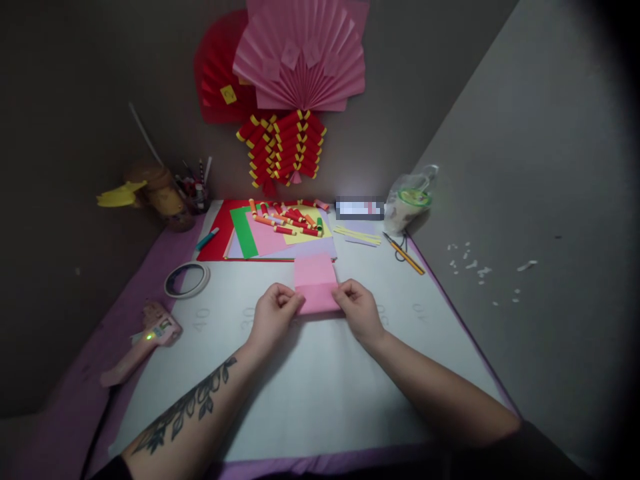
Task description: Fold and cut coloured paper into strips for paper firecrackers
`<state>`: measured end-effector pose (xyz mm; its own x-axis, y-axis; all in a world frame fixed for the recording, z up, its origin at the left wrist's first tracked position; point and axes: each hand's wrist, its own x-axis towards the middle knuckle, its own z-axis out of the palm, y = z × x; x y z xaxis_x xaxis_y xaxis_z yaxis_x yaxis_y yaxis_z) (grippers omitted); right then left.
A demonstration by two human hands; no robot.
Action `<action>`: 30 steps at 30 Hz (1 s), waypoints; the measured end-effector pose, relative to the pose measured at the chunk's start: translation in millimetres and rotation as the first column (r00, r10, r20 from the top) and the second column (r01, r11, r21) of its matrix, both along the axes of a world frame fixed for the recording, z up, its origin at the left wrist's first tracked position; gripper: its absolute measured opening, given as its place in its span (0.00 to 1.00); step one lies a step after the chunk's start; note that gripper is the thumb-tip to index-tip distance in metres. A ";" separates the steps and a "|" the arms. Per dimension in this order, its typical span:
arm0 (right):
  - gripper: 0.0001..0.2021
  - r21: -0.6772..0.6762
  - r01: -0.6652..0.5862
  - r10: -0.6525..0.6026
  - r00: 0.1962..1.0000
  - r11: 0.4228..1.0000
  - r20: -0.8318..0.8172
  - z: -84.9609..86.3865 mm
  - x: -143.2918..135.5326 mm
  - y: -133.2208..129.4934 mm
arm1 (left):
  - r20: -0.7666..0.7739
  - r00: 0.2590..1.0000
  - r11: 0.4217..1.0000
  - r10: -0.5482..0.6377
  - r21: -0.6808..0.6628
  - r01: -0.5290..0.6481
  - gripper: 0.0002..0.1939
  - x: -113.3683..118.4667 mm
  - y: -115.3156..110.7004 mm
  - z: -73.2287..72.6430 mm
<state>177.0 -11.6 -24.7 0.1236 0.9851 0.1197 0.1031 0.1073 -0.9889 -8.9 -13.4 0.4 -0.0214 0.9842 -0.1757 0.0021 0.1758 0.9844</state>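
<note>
A pink sheet of paper is folded over at its near part, and its far part lies flat toward the stack of coloured paper. My left hand pinches the fold's left edge between thumb and fingers. On the opposite edge, my right hand grips the same paper in a pinch. Both hands rest low over the white mat. Beyond the paper, several small red and orange paper rolls with yellow ends lie on coloured sheets.
At the left are a roll of tape, a pink glue gun and a teal cutter. Yellow strips, a pencil and a bagged cup sit back right. Paper fans hang on the wall.
</note>
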 end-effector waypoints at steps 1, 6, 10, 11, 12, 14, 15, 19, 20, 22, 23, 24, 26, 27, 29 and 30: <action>0.13 -0.002 0.001 -0.001 1.000 1.000 0.001 0.0 -0.6 -0.2 | 0.016 1.000 1.000 0.005 -0.004 -0.005 0.15 0.2 0.1 -1.0; 0.13 0.001 0.031 -0.031 0.999 1.000 -0.036 -1.8 -3.1 0.2 | 0.046 0.999 0.998 -0.019 -0.057 0.022 0.20 -0.2 2.3 -7.0; 0.13 0.005 0.029 -0.029 0.999 1.000 -0.021 -3.1 -3.4 -0.5 | 0.053 0.998 0.995 -0.035 -0.096 0.040 0.18 0.0 3.0 -8.0; 0.14 0.005 0.030 -0.030 0.999 1.000 -0.011 -3.1 -3.5 -0.8 | 0.053 0.998 0.994 -0.030 -0.103 0.035 0.17 0.2 2.9 -7.3; 0.14 0.006 0.034 -0.034 0.999 0.999 -0.001 -2.9 -3.6 -1.1 | 0.046 0.999 0.994 -0.026 -0.107 0.031 0.16 0.4 2.7 -6.4; 0.15 0.008 0.047 -0.047 0.999 0.999 0.014 -2.4 -4.0 -1.5 | 0.018 1.000 0.994 -0.023 -0.104 0.024 0.15 0.7 2.2 -4.3; 0.15 0.010 0.054 -0.054 0.998 0.998 0.021 -2.2 -4.2 -1.5 | 0.000 1.000 0.995 -0.024 -0.097 0.024 0.14 0.8 1.9 -3.2; 0.15 0.016 0.066 -0.067 0.997 0.998 0.037 -2.3 -4.2 -0.8 | -0.049 0.998 0.997 -0.037 -0.063 0.034 0.13 0.7 1.4 -0.1; 0.15 0.016 0.069 -0.069 0.997 0.998 0.039 -2.7 -4.0 -0.6 | -0.058 0.997 0.998 -0.041 -0.055 0.038 0.12 0.6 1.2 0.6; 0.15 0.013 0.073 -0.074 0.996 0.997 0.043 -3.5 -3.5 -0.2 | -0.070 0.996 0.998 -0.047 -0.039 0.045 0.11 0.5 0.7 2.0; 0.15 0.010 0.076 -0.077 0.996 0.997 0.045 -3.9 -3.2 0.0 | -0.074 0.996 0.998 -0.048 -0.030 0.046 0.11 0.5 0.5 2.8; 0.15 0.008 0.077 -0.077 0.996 0.997 0.047 -4.1 -3.0 0.2 | -0.077 0.996 0.999 -0.048 -0.023 0.047 0.11 0.6 0.2 3.6; 0.15 0.011 0.079 -0.079 0.996 0.997 0.046 -4.0 -2.7 0.5 | -0.087 0.995 0.999 -0.047 -0.010 0.046 0.10 0.9 -0.3 5.2; 0.15 0.012 0.080 -0.080 0.996 0.997 0.044 -3.8 -2.7 0.6 | -0.091 0.995 0.999 -0.045 -0.004 0.045 0.10 1.0 -0.4 5.8; 0.14 0.012 0.081 -0.082 0.996 0.997 0.038 -3.1 -2.7 0.6 | -0.091 0.995 0.999 -0.043 0.002 0.044 0.10 1.3 -0.6 6.6; 0.14 0.013 0.081 -0.081 0.996 0.997 0.033 -2.8 -2.7 0.6 | -0.089 0.995 0.999 -0.044 0.001 0.044 0.10 1.3 -0.6 6.8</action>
